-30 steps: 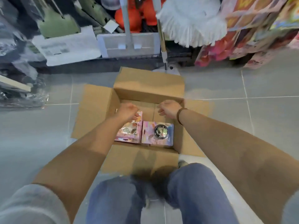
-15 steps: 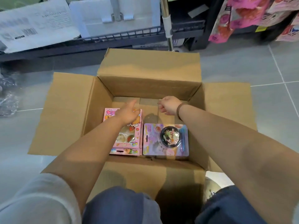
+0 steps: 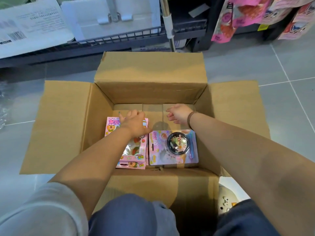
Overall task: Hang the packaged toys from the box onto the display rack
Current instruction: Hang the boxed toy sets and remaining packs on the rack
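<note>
Camera has dropped in close vs 1 s ago: then the cardboard box [image 3: 150, 92] sat small w/ rack and hanging goods above it, now it fills the view and the person is bent right over it. Both arms reached deeper, too.

Left hand [image 3: 134, 124] has slid toward the far end of the pink toy stack [image 3: 131, 150], which lies at the left of the box floor, several packs deep. Hand rests on the top pack, fingers curled over its far edge; can't tell if it's actually gripped yet. Right hand [image 3: 179, 114] hovers loosely spread over bare box floor, just beyond the far edge of the purple toy pack [image 3: 172, 147] at the right. Holding nothing, not touching the pack.

Meaning: this looks like the start of a pick, nothing lifted. Toys are all in the box so far as visible. 2 piles left, so the box is near empty. Hanging goods [image 3: 238, 16] far right, prob. the display rack area, well apart from the box.
</note>
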`<state>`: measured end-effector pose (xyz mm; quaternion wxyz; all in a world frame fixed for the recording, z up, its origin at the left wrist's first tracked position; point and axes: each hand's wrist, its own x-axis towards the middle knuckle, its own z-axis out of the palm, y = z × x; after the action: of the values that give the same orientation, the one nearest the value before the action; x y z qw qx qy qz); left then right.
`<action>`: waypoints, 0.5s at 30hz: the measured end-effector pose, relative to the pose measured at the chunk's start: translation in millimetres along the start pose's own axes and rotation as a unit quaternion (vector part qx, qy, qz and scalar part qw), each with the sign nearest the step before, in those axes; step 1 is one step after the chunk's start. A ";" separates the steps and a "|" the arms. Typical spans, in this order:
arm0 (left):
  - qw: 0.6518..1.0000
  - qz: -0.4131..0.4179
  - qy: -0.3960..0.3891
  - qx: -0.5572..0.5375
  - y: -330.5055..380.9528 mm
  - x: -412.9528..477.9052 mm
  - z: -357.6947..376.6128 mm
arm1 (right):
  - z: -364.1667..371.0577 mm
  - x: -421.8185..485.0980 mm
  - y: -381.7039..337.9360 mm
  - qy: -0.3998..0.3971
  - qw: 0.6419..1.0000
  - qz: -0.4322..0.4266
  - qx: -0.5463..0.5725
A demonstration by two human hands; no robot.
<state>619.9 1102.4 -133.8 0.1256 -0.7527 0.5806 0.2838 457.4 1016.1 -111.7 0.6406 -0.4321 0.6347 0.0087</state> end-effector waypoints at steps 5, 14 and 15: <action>0.997 0.002 0.072 -0.024 3.3 -8.1 -3.6 | -4.2 1.6 -3.9 0.017 1.000 -0.023 0.012; 0.970 -0.010 0.169 -0.177 -6.8 -31.9 -47.0 | -5.7 -5.3 -12.3 0.007 0.998 -0.060 0.026; 0.954 -0.025 0.188 -0.234 -8.5 -34.5 -54.8 | -6.3 -6.1 -13.6 0.008 0.997 -0.056 0.045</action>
<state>637.7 1104.2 -71.0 -0.1584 -0.8151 0.4922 0.2614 458.8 1007.3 -98.2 0.6534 -0.4378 0.6147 -0.0590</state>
